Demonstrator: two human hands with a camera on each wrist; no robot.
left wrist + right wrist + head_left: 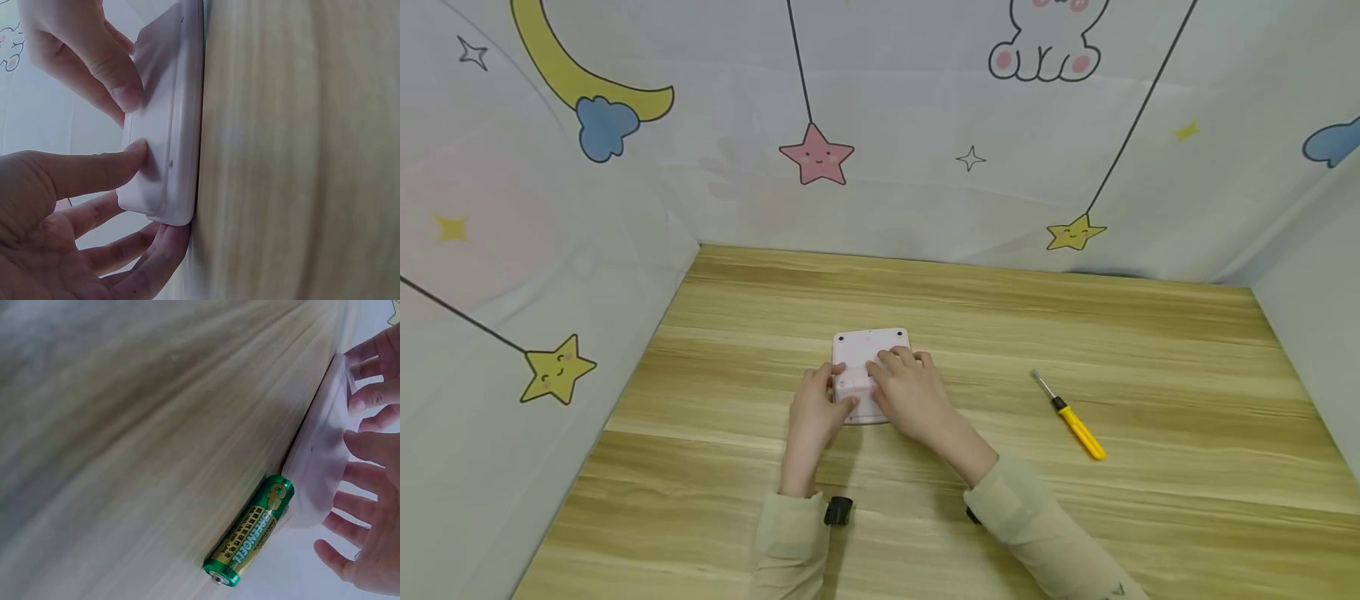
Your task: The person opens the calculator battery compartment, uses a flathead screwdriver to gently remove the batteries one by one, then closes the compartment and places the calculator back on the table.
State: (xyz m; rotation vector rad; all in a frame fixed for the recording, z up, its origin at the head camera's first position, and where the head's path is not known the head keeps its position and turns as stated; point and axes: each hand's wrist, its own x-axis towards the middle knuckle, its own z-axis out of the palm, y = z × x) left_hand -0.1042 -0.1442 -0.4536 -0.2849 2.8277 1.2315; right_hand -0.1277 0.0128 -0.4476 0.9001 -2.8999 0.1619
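Note:
A flat pale pink device (871,343), which looks like a calculator, lies with its underside up on the table. A raised ridge crosses its back, and small dark feet mark its far corners. My left hand (815,402) holds its left side, with the thumb (119,165) on the sloping face and fingers against the edge. From the right, my right hand (916,392) rests its thumb and fingertips on the ridge, partly covering it. Beside the device, in the right wrist view, lies a green and gold battery (250,531); the head view does not show it.
A screwdriver (1072,418) with a yellow handle lies on the wooden table (1187,392) to the right, its tip pointing away. White cloth walls (910,208) with printed stars stand at the back and both sides.

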